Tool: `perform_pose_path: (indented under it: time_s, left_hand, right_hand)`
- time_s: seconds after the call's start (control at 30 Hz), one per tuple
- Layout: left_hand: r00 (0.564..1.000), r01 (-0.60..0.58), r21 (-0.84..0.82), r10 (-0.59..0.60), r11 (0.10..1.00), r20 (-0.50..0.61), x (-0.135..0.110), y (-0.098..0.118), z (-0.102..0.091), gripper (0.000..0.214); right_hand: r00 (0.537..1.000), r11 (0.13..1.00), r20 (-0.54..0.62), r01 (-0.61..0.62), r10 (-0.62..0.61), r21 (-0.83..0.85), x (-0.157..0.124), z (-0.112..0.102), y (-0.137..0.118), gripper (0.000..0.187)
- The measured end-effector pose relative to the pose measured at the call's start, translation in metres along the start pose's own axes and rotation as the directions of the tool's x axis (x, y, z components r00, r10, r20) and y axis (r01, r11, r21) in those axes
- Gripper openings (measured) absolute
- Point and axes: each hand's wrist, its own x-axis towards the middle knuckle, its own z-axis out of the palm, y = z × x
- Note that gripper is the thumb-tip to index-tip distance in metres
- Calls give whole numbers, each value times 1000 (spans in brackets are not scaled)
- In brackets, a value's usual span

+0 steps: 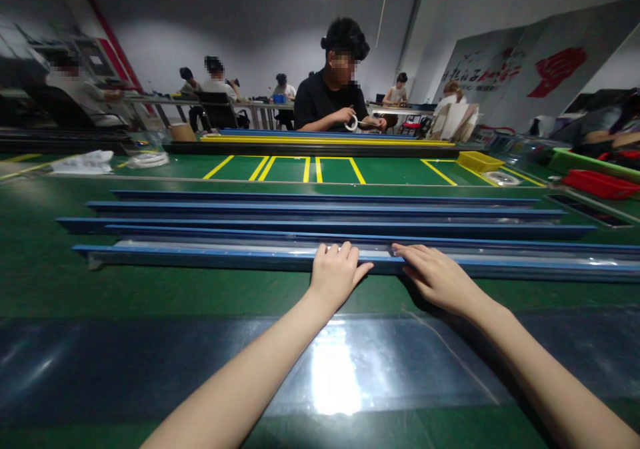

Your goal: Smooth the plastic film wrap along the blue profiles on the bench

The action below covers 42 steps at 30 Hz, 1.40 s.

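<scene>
The nearest long blue channel lies across the green table, with a clear, shiny strip along its inside. My left hand hooks its fingers over the channel's near rim, thumb out to the right; the fingertips dip inside. Just to the right, my right hand reaches over the same rim, fingers stretched forward and fingertips at the channel. Whether they press on the strip cannot be made out. The two hands are a short gap apart.
Several more blue channels lie parallel behind. A wide clear sheet covers the table under my forearms. Beyond are black and yellow lengths, a yellow tray and a red tray. A co-worker opposite holds a white roll.
</scene>
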Motion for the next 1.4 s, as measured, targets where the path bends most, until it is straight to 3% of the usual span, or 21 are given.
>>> perform_pose_path:
  time_s: [0.4, 0.87, 1.4]
  left_hand:
    - [999, -25, -19, 25, 999, -33, -1, -1, 2, 33]
    - [1000, -15, -38, 15, 999, 1, 0, -1, 0, 33]
    - [1000, -16, -37, 16, 999, 2, 0, -1, 0, 32]
  right_hand:
    - [1000, 998, -10, 5, -6, -65, 0, -5, 0, 28]
    - [998, 986, -63, -21, 11, -167, -2, -7, 0, 31]
    - [999, 985, -49, -20, 11, -172, -1, -5, 1, 31]
